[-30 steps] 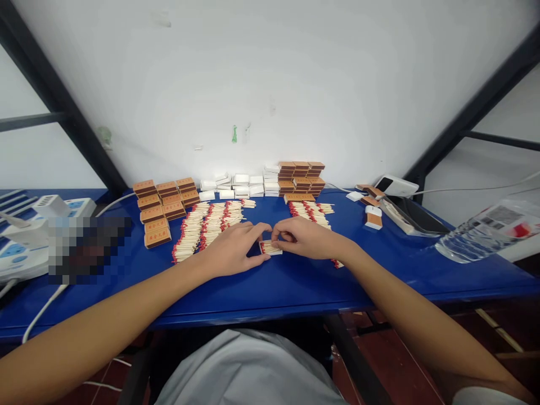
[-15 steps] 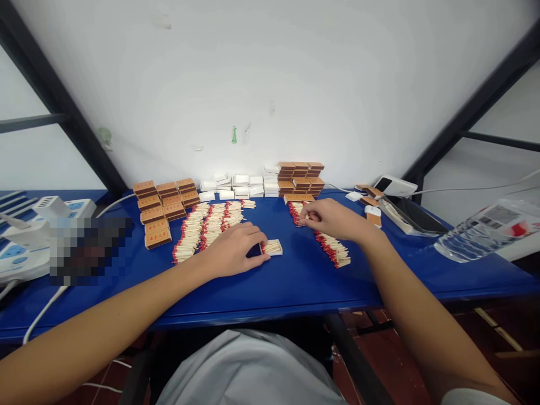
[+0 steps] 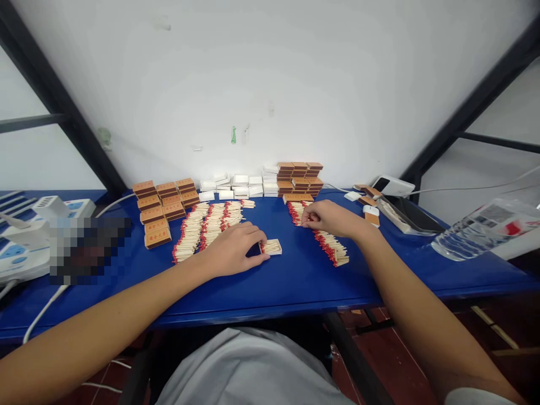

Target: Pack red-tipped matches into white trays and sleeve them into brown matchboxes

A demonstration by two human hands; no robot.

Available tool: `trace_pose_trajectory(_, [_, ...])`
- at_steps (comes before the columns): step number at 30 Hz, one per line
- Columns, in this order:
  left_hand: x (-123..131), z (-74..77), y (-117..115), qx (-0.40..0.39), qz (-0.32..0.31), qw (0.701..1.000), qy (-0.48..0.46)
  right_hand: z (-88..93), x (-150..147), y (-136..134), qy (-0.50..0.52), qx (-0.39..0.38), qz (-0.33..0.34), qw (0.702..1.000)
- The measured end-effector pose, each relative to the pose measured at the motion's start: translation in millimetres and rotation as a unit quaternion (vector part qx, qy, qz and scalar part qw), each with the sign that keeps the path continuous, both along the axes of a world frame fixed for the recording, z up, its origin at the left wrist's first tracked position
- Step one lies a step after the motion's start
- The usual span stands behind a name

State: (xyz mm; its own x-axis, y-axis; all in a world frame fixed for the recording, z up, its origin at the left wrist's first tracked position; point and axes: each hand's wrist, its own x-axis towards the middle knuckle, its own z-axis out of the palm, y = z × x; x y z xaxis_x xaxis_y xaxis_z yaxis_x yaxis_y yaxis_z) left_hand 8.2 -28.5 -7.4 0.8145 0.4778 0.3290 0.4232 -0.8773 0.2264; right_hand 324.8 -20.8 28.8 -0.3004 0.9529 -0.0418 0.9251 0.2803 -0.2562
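Note:
My left hand [image 3: 239, 247] grips the left end of a small white matchbox tray [image 3: 276, 251] between thumb and fingers; pale matches lie inside it. Over the right-hand row of red-tipped matches [image 3: 331, 246], my right hand [image 3: 324, 218] has its thumb and fingertips pinched together at the row's edge. Whatever sits in that pinch is too small to make out. To the left of my left hand are several columns of loose matches [image 3: 213, 220], partly covered by the hand.
Brown matchboxes [image 3: 157, 233] are stacked at the left, and more brown boxes [image 3: 300, 183] at the back. White trays [image 3: 240, 180] line the wall. A power strip [image 3: 80, 208] lies far left; a plastic bottle [image 3: 468, 239], a phone [image 3: 415, 216] and a white power bank [image 3: 392, 185] are at the right.
My right hand has shifted very slightly at the match row, its fingers still pinched. The left hand and the tray stay in place.

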Motion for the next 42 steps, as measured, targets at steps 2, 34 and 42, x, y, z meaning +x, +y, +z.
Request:
trace_pose_trajectory(2, [-0.1, -0.4, 0.0, 0.000, 0.003, 1.000, 0.000, 1.0, -0.6, -0.5, -0.003, 0.000, 0.003, 1.000])
trace_pose_trajectory(34, [0.8, 0.0, -2.5, -0.023, 0.038, 0.999, 0.018, 1.2, -48.0, -22.0, 0.116, 0.014, 0.135, 0.984])
trace_pose_trajectory(42, [0.9, 1.7, -3.5, -0.026, 0.034, 0.999, 0.012, -7.9, -69.0, -27.5, 0.099, 0.033, 0.172, 0.980])
